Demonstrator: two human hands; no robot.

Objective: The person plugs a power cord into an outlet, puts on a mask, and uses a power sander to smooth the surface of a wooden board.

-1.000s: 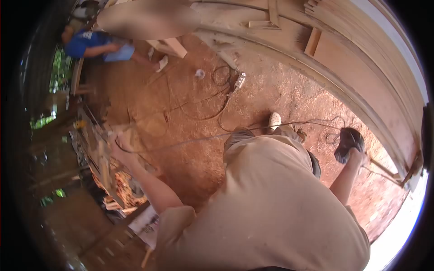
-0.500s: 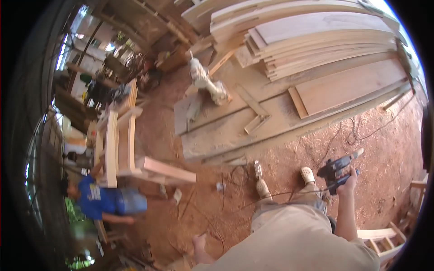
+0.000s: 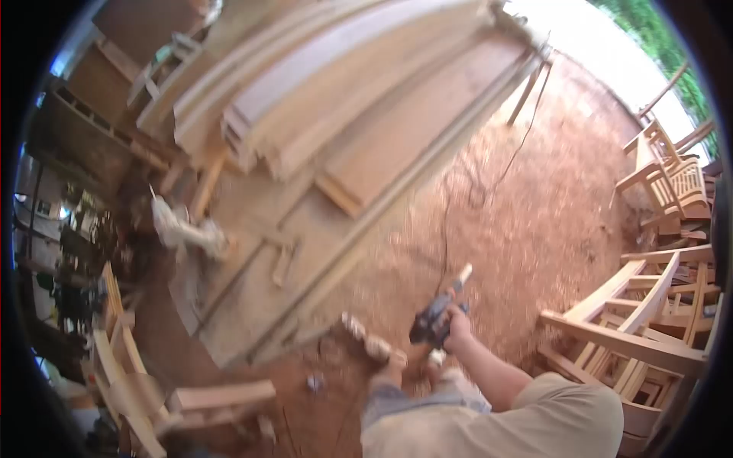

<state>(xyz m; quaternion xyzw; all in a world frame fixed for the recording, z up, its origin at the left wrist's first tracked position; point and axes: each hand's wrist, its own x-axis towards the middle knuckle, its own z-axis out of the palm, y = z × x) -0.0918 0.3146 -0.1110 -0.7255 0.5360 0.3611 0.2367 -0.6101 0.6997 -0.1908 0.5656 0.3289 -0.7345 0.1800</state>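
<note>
My right hand (image 3: 458, 330) is closed around the handle of a dark blue-and-black power tool (image 3: 432, 320). The tool has an orange band and a pale tip pointing up and away. Motion blur hides its exact kind. It hangs above the shaving-strewn red floor, just beyond my feet and apart from the bench. My left hand is out of view.
Stacked planks (image 3: 305, 99) and a separate wide board (image 3: 420, 122) lie on a long workbench (image 3: 305, 305). A pale, dusty tool (image 3: 187, 229) stands on its left part. Wooden chair frames (image 3: 626, 305) crowd the right. A cable (image 3: 513, 156) crosses the floor.
My view has swung to the right, showing more chair frames and the bright outdoors. The co-worker in blue and my left hand have left the view. My right hand still holds the power tool.
</note>
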